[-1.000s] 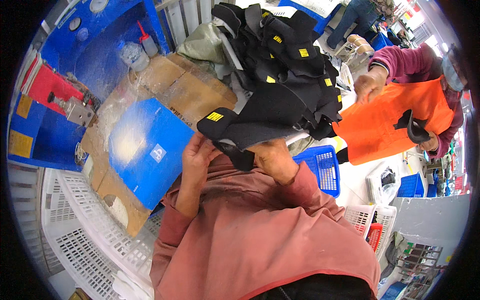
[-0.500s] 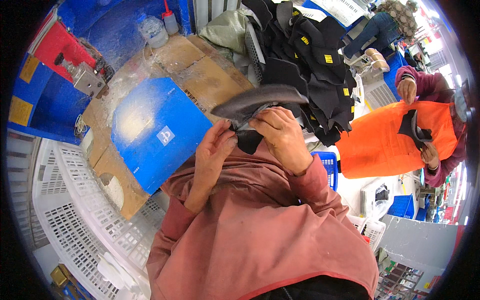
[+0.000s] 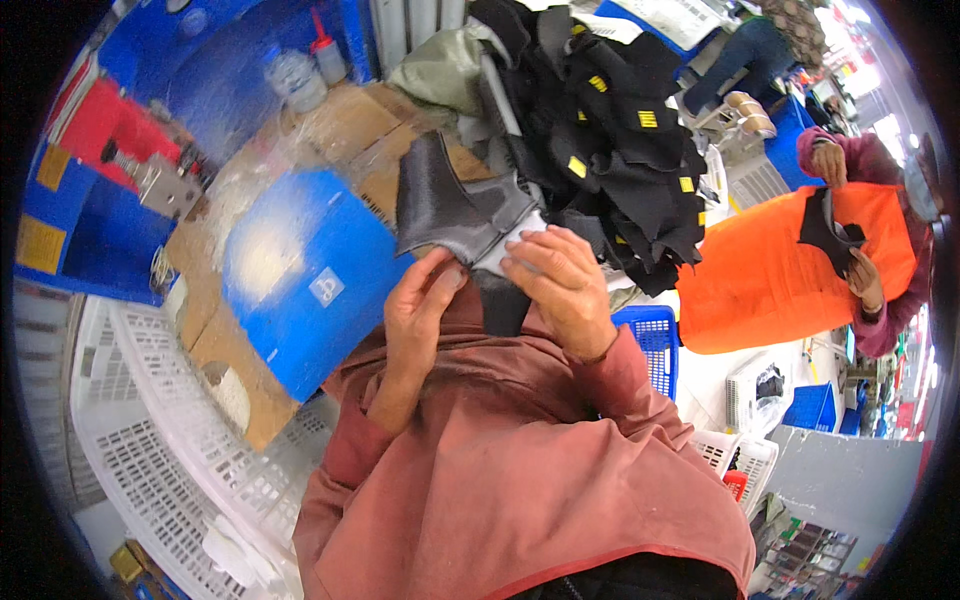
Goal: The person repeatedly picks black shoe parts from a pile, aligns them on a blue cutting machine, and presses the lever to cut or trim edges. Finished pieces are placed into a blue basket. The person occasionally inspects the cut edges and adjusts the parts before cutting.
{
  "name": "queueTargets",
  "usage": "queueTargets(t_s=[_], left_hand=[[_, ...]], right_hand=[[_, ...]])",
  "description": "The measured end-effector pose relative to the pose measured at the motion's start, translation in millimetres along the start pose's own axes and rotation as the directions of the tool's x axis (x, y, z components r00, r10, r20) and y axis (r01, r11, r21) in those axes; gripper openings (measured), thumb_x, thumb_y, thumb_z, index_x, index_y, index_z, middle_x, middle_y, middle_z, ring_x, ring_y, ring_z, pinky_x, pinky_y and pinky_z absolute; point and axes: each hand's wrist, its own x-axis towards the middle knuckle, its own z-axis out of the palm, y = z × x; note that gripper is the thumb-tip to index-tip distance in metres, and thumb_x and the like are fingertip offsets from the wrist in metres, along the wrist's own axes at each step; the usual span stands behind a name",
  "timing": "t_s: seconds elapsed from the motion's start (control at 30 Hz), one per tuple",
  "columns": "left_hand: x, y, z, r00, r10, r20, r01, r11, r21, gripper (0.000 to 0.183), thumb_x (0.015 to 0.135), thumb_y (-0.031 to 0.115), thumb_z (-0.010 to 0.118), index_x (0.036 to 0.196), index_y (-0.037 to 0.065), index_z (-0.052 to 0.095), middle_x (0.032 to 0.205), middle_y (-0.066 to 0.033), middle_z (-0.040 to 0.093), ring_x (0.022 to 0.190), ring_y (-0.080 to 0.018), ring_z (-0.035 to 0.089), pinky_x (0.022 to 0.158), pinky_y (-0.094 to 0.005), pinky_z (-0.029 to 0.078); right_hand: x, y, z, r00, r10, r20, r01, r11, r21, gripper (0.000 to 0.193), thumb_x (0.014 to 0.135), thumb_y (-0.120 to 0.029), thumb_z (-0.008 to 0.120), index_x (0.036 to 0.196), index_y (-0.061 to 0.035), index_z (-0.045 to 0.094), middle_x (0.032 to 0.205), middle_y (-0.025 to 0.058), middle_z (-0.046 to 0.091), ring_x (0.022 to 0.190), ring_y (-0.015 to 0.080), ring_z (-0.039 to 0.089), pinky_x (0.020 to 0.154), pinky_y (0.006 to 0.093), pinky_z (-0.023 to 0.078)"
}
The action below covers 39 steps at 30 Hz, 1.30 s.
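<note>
Between my two hands, in front of my chest, is a black fabric piece that looks like a shoe upper (image 3: pixel 445 205). It is spread wide, with a smooth dark face, seams across the middle and a whitish patch by the right fingers. My left hand (image 3: pixel 420 305) pinches its lower edge between thumb and fingers. With fingers laid over the whitish part, my right hand (image 3: pixel 565 290) grips the other side; its thumb is hidden. Just beyond is a heap of black pieces (image 3: pixel 640 150) with yellow labels. A blue board (image 3: pixel 310 290) lies left of my hands, dusted whitish.
Under the board is cardboard (image 3: pixel 225 345). A clear jar (image 3: pixel 297 80) and a red-topped squeeze bottle (image 3: pixel 327 58) stand behind. A metal machine part (image 3: pixel 165 185) juts in at left, above white crates (image 3: pixel 170 430). At right, a co-worker in an orange apron (image 3: pixel 750 285) holds a black piece (image 3: pixel 825 230).
The shoe upper has turned from nearly edge-on to showing its broad face and whitish patch. My right fingers have spread over it. The co-worker's hands have shifted slightly.
</note>
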Motion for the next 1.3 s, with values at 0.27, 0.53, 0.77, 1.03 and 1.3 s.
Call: queueTargets(t_s=[0.27,0.53,0.77,1.03,1.3], left_hand=[[3,-5,18,0.997,0.071,0.032,-0.067,0.99,-0.126,0.029,0.094,0.003,0.068,0.122,-0.005,0.064,0.118,-0.0085,0.066,0.103,-0.0135,0.062,0.093,-0.0282,0.051],[9,7,24,0.986,0.164,0.037,-0.166,0.986,0.034,0.026,0.094,0.0,0.065,0.121,0.001,0.067,0.126,-0.0096,0.065,0.101,-0.0127,0.063,0.088,-0.0259,0.052],[13,29,26,0.958,0.285,0.041,-0.283,0.904,0.322,0.029,0.097,0.003,0.063,0.126,0.003,0.065,0.128,-0.0092,0.065,0.108,-0.0154,0.063,0.092,-0.027,0.052],[13,30,36,0.98,0.186,0.067,-0.197,0.936,0.29,0.041,0.099,0.007,0.062,0.138,0.002,0.054,0.129,-0.0086,0.063,0.111,-0.0152,0.062,0.092,-0.0301,0.053],[17,23,18,0.994,-0.106,0.03,0.11,0.979,-0.169,0.04,0.107,0.034,0.049,0.138,0.011,0.054,0.126,-0.0053,0.064,0.109,-0.0163,0.064,0.087,-0.0346,0.054]], right_hand=[[-20,-6,-11,0.984,0.047,-0.173,-0.074,0.986,-0.152,0.032,0.074,-0.011,0.068,0.104,-0.0135,0.076,0.118,0.0085,0.067,0.114,0.0322,0.062,0.102,0.0511,0.046],[-24,-1,-17,0.904,0.364,-0.225,-0.326,0.926,0.188,0.038,0.074,0.004,0.066,0.11,-0.0066,0.074,0.112,0.0154,0.069,0.103,0.034,0.066,0.093,0.0407,0.052],[-33,16,-1,0.56,0.824,0.084,-0.267,0.084,0.96,0.024,0.099,-0.008,0.063,0.121,-0.0014,0.065,0.114,0.0042,0.07,0.1,0.0129,0.065,0.087,0.0267,0.051],[-29,11,11,0.566,0.81,0.153,-0.22,-0.03,0.975,0.03,0.097,-0.002,0.058,0.127,-0.0024,0.063,0.121,0.0044,0.068,0.106,0.0135,0.063,0.091,0.0296,0.051],[-3,5,-18,0.987,0.157,-0.036,-0.131,0.909,0.395,0.044,0.073,0.011,0.057,0.113,-0.0024,0.068,0.116,0.0151,0.067,0.112,0.0359,0.064,0.096,0.0428,0.05]])
